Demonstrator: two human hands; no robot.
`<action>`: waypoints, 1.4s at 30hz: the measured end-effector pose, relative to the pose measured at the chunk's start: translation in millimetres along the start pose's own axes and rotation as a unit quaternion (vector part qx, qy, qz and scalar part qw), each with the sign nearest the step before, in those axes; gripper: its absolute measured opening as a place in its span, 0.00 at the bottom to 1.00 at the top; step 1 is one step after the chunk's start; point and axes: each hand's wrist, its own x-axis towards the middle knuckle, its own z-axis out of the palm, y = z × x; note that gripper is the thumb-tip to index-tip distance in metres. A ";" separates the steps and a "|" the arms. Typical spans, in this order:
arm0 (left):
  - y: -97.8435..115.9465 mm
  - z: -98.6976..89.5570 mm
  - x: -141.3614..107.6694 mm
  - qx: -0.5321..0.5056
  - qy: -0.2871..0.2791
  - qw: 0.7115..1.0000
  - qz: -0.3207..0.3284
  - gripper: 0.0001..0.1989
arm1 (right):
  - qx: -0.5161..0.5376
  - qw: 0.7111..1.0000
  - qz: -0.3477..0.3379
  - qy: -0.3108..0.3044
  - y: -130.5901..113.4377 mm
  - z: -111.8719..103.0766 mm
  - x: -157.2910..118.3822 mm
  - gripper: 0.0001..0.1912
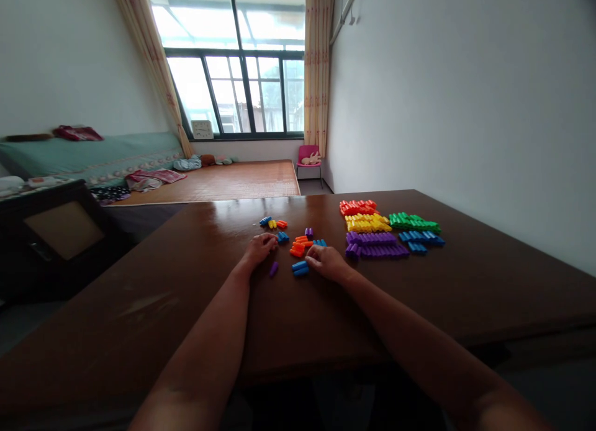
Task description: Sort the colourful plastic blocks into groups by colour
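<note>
My left hand (261, 249) rests on the table, fingers curled together, its fingertips against a few short blue plastic pieces (283, 237). Whether it grips one of them is hard to make out. Just below it lies a single purple piece (274, 269). My right hand (326, 263) is also curled, fingertips close together beside orange pieces (297, 249) and two blue pieces (300, 267); anything inside it is hidden. More blue pieces (319, 243) show behind its knuckles, and purple ones (308, 231) lie farther back. Yellow pieces (272, 224) sit beyond my left hand, between blue and red-orange ones.
To the right on the dark brown table (177, 319), pieces lie in colour groups: red-orange (357, 207), yellow (367, 223), green (414, 222), purple (377, 244) and blue (421, 238). Behind are a bed (242, 177) and a pink chair (309, 153); a white wall is on the right.
</note>
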 end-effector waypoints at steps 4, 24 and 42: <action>-6.4 1.6 3.9 0.007 -0.004 1.000 0.005 0.20 | 0.004 0.997 -0.079 0.018 -1.5 -3.8 -2.4 0.11; -7.9 1.3 8.8 0.019 0.015 1.000 -0.005 0.21 | -0.055 0.922 0.223 0.313 128.8 -182.1 -102.8 0.17; 2.7 -1.5 3.1 0.049 0.016 0.999 0.007 0.24 | -0.139 0.958 0.108 0.224 88.5 -131.1 -52.6 0.14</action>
